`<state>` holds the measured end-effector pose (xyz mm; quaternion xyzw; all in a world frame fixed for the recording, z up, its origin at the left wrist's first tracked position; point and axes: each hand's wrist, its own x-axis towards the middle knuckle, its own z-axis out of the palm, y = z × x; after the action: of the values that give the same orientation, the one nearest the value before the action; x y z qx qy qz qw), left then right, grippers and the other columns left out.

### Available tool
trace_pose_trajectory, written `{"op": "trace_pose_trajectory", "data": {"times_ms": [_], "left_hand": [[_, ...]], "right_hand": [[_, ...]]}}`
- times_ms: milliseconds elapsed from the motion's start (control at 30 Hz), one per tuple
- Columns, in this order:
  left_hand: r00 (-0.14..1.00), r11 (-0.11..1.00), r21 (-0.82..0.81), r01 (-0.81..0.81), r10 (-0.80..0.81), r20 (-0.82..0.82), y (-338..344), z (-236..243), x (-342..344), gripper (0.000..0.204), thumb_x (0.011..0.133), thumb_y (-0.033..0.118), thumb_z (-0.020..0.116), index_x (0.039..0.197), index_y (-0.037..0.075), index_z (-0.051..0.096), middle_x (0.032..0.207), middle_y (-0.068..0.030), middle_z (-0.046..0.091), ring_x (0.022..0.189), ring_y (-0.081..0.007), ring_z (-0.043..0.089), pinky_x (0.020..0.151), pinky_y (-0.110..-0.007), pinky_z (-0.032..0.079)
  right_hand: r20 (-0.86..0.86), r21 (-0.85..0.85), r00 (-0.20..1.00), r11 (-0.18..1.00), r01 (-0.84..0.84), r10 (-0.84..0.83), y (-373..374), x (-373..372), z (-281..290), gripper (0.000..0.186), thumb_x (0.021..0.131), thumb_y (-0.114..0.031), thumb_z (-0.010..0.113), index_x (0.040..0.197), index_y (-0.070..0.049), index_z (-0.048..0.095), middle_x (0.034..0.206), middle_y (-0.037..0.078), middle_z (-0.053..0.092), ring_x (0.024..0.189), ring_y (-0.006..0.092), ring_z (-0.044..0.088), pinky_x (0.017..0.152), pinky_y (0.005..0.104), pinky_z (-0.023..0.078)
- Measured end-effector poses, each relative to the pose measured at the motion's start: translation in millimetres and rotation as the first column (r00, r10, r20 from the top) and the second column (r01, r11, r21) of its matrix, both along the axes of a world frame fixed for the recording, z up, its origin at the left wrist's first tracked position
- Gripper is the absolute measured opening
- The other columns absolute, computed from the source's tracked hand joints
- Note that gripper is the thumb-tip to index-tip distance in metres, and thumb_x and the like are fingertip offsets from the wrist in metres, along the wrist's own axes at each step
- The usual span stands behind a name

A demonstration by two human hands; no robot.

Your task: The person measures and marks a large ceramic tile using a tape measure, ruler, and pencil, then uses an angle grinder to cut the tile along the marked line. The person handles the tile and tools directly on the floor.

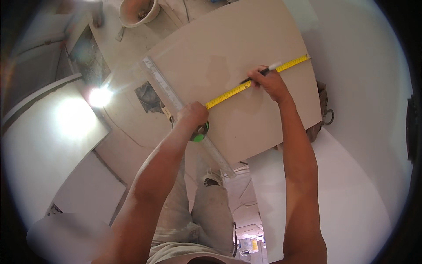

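A large beige board [233, 39] lies flat below me, with a metal straightedge [160, 79] along its left edge. My left hand [193, 115] is closed on a tape measure [198, 135] with a green button or patch, at the straightedge. Its yellow blade [224, 94] stretches across the board to the right edge. My right hand [268, 83] grips a dark pen or marker [266, 71] with a white end, held at the blade, its tip near the board just above the tape.
A white bucket [149, 17] stands at the top, near a scraper [119, 34]. A bright lamp [100, 96] shines at left beside pale panels [39, 145]. Dark fabric or bags [314, 132] lie under the board's right edge. A white surface [347, 176] fills the right. Cords cross the floor.
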<state>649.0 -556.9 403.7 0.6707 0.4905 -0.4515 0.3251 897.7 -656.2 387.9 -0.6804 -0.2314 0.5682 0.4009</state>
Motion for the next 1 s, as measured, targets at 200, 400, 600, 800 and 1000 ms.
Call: {"op": "trace_pose_trajectory", "data": {"times_ms": [200,400,600,800,1000], "left_hand": [[0.999,1.0,-0.027,0.016,-0.015,0.028,1,-7,-2,0.043,0.099,0.037,0.046,0.114,0.004,0.07,0.121,-0.0185,0.068,0.115,-0.0356,0.064,0.097,-0.045,0.05],[1.0,1.0,-0.002,0.001,-0.001,0.009,1,-4,1,0.04,0.098,0.034,0.046,0.114,0.006,0.071,0.12,-0.0161,0.069,0.114,-0.0332,0.065,0.096,-0.044,0.051],[0.999,1.0,-0.003,0.03,-0.03,0.018,2,-3,1,0.038,0.097,0.03,0.047,0.113,0.007,0.072,0.119,-0.0139,0.069,0.113,-0.0306,0.065,0.094,-0.042,0.052],[0.999,1.0,0.002,0.026,-0.026,0.035,1,-3,0,0.037,0.096,0.028,0.047,0.112,0.006,0.072,0.118,-0.0154,0.07,0.112,-0.0315,0.066,0.094,-0.042,0.052],[0.999,1.0,0.013,0.021,-0.022,0.043,1,-3,-1,0.037,0.097,0.028,0.046,0.112,0.006,0.072,0.117,-0.0163,0.07,0.111,-0.0323,0.067,0.094,-0.042,0.052]], "right_hand": [[0.057,-0.088,0.983,0.982,-0.167,0.172,23,-15,-15,0.029,0.081,-0.034,0.07,0.088,-0.006,0.069,0.071,0.003,0.064,0.069,0.0118,0.059,0.065,0.0283,0.047],[0.135,-0.121,0.935,0.942,-0.312,0.327,25,-13,-26,0.017,0.079,-0.021,0.07,0.081,-0.004,0.07,0.078,0.002,0.068,0.078,0.0118,0.062,0.076,0.03,0.051],[0.131,-0.105,0.93,0.938,-0.33,0.342,21,-19,-34,0.017,0.077,-0.021,0.07,0.084,-0.005,0.071,0.078,0.002,0.067,0.078,0.0122,0.062,0.077,0.0292,0.051],[0.205,-0.152,0.92,0.939,-0.309,0.335,21,-22,-32,0.019,0.072,-0.024,0.068,0.081,-0.008,0.072,0.078,0.004,0.069,0.077,0.0163,0.064,0.075,0.0314,0.053],[0.226,-0.14,0.919,0.944,-0.297,0.323,20,-20,-33,0.019,0.073,-0.026,0.067,0.08,-0.007,0.07,0.078,0.004,0.068,0.077,0.0174,0.063,0.075,0.032,0.052]]}}
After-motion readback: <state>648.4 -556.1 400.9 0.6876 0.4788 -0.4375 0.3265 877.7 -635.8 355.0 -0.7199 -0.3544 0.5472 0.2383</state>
